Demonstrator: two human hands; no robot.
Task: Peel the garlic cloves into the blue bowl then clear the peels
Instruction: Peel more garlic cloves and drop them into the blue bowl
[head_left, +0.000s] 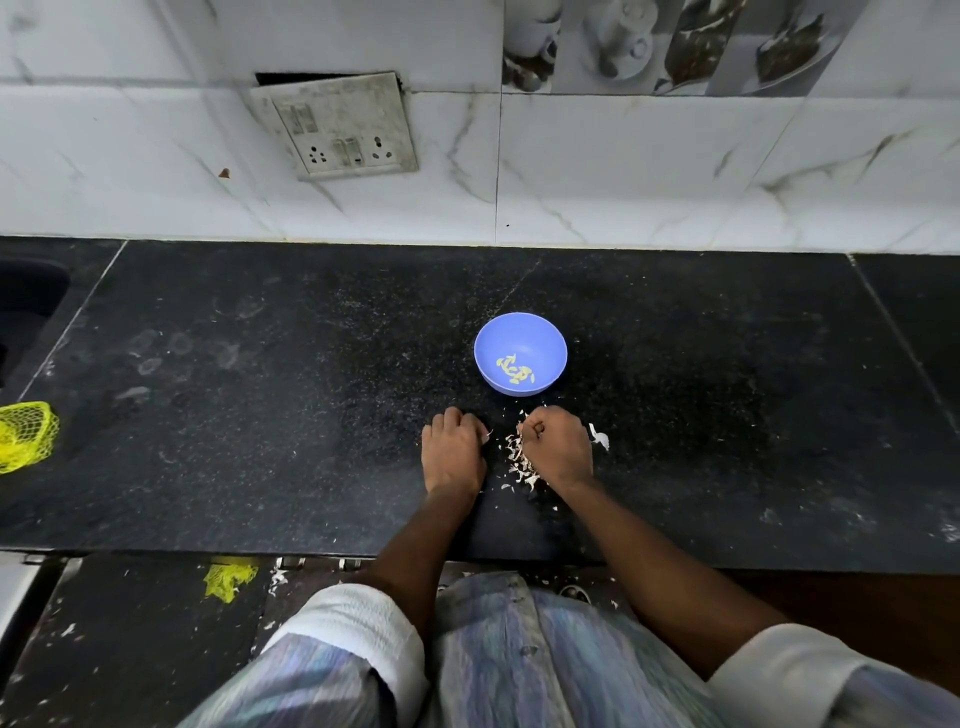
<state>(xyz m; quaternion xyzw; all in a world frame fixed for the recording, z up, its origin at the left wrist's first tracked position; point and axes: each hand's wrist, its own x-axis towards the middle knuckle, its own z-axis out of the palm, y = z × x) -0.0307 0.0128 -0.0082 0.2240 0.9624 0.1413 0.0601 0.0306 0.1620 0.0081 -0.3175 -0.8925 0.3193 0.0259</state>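
Black granite counter, marble-tiled wall, blue bowl, peels

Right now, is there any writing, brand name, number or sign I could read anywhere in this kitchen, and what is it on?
None can be read.
Blue bowl: plain, no label.
Switchboard on the wall: sockets and switches only; any markings are too small to read.
Yellow net bag: no tag visible.
Picture tiles: crockery images, no words.
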